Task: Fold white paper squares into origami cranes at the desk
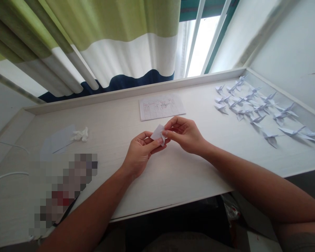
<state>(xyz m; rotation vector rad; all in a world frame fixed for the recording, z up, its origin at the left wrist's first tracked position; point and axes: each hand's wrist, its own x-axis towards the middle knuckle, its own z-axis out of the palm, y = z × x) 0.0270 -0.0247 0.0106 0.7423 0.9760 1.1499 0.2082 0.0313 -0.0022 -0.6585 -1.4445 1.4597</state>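
A small folded piece of white paper [158, 132] is held between both hands above the middle of the table. My left hand [139, 151] pinches its lower part, with the thumb on top and the fingers beneath. At its right side, my right hand [184, 134] grips the edge between thumb and index finger. The paper has pointed corners and a flap near my right thumb. Beyond the hands lies a printed form [161, 106] with a table of lines. To the right stand several folded white paper cranes [257, 119] in loose rows.
On the left lie white paper sheets [59, 140] and a crumpled tissue [80, 134]. A blurred-out flat object [70, 192] rests near my left forearm, beside white cables [9, 175]. A raised rim [136, 89] borders the white table [115, 112] below the curtain [131, 45].
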